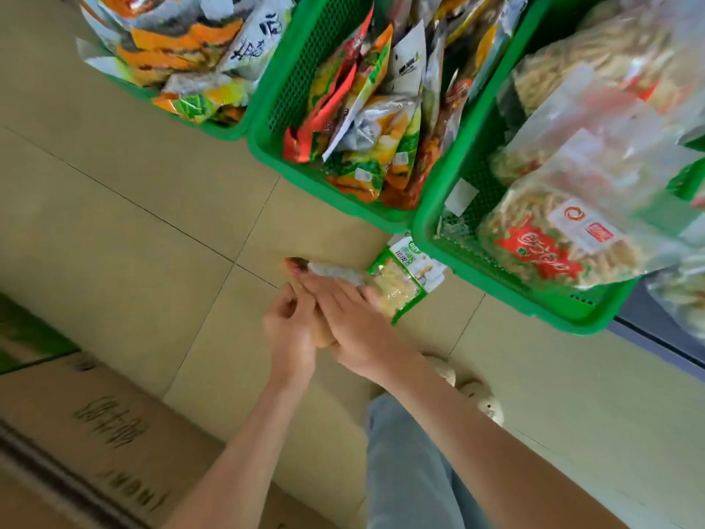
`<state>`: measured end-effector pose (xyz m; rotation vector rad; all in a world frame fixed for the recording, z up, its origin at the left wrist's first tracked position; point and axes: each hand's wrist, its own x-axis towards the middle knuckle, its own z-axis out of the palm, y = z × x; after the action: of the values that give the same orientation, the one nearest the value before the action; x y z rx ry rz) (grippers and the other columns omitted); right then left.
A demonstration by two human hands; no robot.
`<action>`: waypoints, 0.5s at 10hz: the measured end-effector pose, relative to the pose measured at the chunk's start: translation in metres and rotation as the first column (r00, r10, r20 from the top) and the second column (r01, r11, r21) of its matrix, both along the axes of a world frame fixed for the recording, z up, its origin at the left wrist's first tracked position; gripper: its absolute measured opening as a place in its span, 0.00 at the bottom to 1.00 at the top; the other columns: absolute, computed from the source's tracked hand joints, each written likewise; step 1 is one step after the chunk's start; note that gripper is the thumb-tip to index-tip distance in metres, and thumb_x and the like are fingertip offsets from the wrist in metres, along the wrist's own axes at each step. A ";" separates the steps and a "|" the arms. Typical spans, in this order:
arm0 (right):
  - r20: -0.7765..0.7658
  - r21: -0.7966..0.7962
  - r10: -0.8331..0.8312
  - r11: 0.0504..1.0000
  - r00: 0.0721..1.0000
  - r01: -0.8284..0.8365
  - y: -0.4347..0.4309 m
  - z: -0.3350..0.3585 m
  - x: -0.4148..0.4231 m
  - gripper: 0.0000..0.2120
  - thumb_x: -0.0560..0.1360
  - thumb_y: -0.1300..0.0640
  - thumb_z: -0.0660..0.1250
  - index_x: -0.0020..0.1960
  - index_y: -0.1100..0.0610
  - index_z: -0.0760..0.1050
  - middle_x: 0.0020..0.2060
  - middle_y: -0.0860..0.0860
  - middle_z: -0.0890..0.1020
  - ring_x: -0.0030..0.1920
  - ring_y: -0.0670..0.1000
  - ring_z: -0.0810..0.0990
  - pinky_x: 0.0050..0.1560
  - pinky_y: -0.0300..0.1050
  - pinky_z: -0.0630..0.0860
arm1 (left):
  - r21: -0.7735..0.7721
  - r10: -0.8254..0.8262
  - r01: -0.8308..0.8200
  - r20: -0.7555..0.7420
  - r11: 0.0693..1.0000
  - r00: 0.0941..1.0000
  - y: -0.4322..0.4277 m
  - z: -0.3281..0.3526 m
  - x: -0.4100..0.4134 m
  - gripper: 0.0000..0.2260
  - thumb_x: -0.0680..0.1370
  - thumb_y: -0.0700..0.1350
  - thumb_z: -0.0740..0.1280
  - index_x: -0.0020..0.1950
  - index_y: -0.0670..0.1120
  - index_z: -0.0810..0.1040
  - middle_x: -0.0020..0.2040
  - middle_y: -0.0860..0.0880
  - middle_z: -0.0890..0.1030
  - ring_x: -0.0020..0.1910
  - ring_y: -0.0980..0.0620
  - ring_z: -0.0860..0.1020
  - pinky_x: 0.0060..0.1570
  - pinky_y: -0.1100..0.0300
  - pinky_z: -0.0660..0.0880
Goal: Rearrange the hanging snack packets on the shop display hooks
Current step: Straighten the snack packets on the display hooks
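Observation:
Above the floor tiles, in the middle of the view, both my hands hold a small bunch of snack packets. A green-edged packet (405, 281) with pale yellow contents sticks out to the right, and a silvery packet (332, 273) with a red corner points left. My left hand (290, 332) has its fingers curled round the near edge of the bunch. My right hand (356, 324) lies over the top with its fingers stretched along the packets and its thumb hidden beneath. No display hooks are in view.
Three green plastic baskets run across the top: left (213, 128), middle (293, 162) and right (492, 278), all full of snack bags. A cardboard box (95, 425) fills the lower left. My jeans leg (408, 463) and a fluffy slipper (478, 399) are below the hands.

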<state>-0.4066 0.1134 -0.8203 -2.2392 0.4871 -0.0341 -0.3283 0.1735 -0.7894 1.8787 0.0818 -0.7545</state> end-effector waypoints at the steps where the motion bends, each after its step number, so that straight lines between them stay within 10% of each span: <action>1: -0.084 0.202 -0.117 0.970 0.990 0.132 -0.006 -0.012 0.000 0.36 0.72 0.66 0.65 0.75 0.58 0.53 0.64 0.57 0.73 0.60 0.56 0.73 0.56 0.52 0.74 | 0.029 -0.072 0.071 0.031 0.997 0.997 -0.020 -0.014 0.005 0.12 0.74 0.35 0.63 0.32 0.40 0.65 0.27 0.45 0.66 0.28 0.49 0.65 0.28 0.54 0.64; 3: -0.490 0.321 -0.288 0.818 0.823 0.477 -0.044 -0.085 -0.026 0.16 0.75 0.64 0.62 0.62 0.57 0.72 0.49 0.58 0.81 0.49 0.60 0.80 0.49 0.52 0.77 | 0.248 -0.248 0.329 -0.307 0.911 0.919 -0.066 -0.094 -0.004 0.05 0.73 0.40 0.63 0.37 0.41 0.72 0.35 0.38 0.78 0.32 0.43 0.81 0.34 0.51 0.81; 5: -0.576 0.300 -0.405 0.703 0.710 0.645 -0.073 -0.174 -0.047 0.10 0.75 0.68 0.58 0.53 0.65 0.75 0.47 0.62 0.81 0.49 0.61 0.79 0.47 0.51 0.73 | 0.135 -0.232 0.380 -0.594 0.915 0.770 -0.100 -0.150 -0.035 0.11 0.80 0.39 0.57 0.39 0.47 0.69 0.37 0.49 0.74 0.35 0.56 0.73 0.38 0.63 0.72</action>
<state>-0.4536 0.0408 -0.9938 -1.5155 1.2792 0.3081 -0.3629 0.0738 -0.9393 1.8575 0.2587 -1.5940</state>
